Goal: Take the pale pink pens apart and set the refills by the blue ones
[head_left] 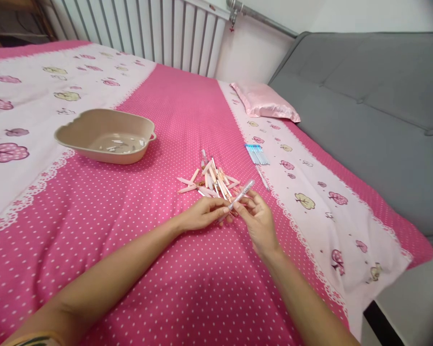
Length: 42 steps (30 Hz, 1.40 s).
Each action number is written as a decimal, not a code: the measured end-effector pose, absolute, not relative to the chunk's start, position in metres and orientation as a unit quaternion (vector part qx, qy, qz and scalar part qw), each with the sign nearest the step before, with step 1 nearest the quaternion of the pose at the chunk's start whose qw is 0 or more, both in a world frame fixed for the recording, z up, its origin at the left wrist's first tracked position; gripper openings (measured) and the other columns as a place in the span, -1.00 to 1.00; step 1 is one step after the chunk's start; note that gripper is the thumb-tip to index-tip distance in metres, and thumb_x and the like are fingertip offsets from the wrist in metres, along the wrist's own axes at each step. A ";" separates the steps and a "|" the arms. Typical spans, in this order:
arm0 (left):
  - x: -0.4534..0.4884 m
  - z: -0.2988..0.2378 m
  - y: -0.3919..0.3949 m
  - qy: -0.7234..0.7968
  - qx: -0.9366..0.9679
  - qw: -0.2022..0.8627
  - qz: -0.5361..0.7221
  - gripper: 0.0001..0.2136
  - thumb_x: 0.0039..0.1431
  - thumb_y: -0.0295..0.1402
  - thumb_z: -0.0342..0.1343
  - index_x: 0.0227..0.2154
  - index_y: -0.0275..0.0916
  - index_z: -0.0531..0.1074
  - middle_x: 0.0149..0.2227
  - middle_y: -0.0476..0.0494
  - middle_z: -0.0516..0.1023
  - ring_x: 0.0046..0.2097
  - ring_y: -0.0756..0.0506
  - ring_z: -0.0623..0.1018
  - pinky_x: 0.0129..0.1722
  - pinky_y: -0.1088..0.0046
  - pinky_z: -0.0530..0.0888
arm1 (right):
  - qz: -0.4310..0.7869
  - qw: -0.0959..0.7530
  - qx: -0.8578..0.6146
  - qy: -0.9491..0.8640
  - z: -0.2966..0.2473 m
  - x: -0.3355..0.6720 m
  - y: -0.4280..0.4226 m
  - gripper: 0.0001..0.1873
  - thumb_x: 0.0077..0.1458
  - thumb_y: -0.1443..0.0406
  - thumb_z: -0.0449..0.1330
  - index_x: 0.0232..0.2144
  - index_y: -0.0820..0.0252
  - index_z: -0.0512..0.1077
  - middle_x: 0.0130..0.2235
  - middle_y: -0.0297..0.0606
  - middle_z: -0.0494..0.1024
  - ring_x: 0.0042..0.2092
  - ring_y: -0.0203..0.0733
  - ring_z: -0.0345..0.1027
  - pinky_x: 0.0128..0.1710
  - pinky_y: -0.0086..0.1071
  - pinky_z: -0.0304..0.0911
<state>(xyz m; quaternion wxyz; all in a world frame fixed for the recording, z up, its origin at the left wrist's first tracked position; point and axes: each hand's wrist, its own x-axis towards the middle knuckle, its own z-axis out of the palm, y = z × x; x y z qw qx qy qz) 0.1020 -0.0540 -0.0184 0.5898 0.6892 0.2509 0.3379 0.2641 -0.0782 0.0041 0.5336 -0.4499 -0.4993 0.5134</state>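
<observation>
Both of my hands meet over a pink polka-dot bedsheet (137, 240), holding one clear pen (242, 191) between them. My left hand (202, 215) pinches its lower end and my right hand (257, 216) grips its middle; the pen's tip points up and to the right. Just beyond my fingers lies a heap of several pink and white pen parts (212, 181). Farther right a small row of blue-capped refills (257, 154) rests on the sheet.
A beige plastic basin (106, 135) with small bits inside stands at the left. A pink pillow (263, 101) lies at the bed's far side. A grey sofa (375, 115) runs along the right, and a white radiator (147, 29) stands behind.
</observation>
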 end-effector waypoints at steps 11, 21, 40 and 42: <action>0.102 -0.016 -0.053 0.252 0.690 0.587 0.340 -0.67 0.21 -0.19 -0.07 -0.21 -0.39 0.40 -0.35 -0.19 0.51 -0.41 0.03 0.46 -0.37 0.50 0.42 | 0.528 0.520 -0.441 -0.506 0.014 0.261 -0.079 -0.66 0.02 0.22 0.19 -0.12 0.16 0.34 -0.13 -0.21 0.48 -0.12 -0.21 0.37 -0.09 -0.30 0.27; 0.101 -0.018 -0.053 0.259 0.702 0.572 0.336 -0.67 0.21 -0.19 -0.08 -0.26 -0.39 0.40 -0.35 -0.19 0.52 -0.41 0.03 0.45 -0.36 0.51 0.41 | 0.533 0.520 -0.419 -0.519 0.010 0.262 -0.077 -0.68 0.04 0.25 0.19 -0.12 0.17 0.33 -0.16 -0.21 0.51 -0.14 -0.20 0.40 -0.09 -0.28 0.29; 0.101 -0.014 -0.054 0.251 0.691 0.593 0.327 -0.66 0.20 -0.16 -0.07 -0.29 -0.39 0.38 -0.39 -0.16 0.49 -0.43 0.04 0.42 -0.36 0.50 0.40 | 0.548 0.522 -0.423 -0.499 0.010 0.262 -0.078 -0.51 -0.01 0.26 0.24 0.00 0.16 0.27 -0.19 -0.21 0.52 -0.19 -0.21 0.41 -0.13 -0.29 0.30; 0.101 -0.014 -0.053 0.250 0.690 0.595 0.329 -0.66 0.20 -0.15 -0.06 -0.30 -0.39 0.38 -0.40 -0.15 0.48 -0.43 0.03 0.42 -0.36 0.49 0.40 | 0.562 0.513 -0.407 -0.505 0.011 0.262 -0.078 -0.50 0.01 0.27 0.22 0.03 0.15 0.26 -0.17 -0.21 0.52 -0.18 -0.21 0.42 -0.15 -0.29 0.32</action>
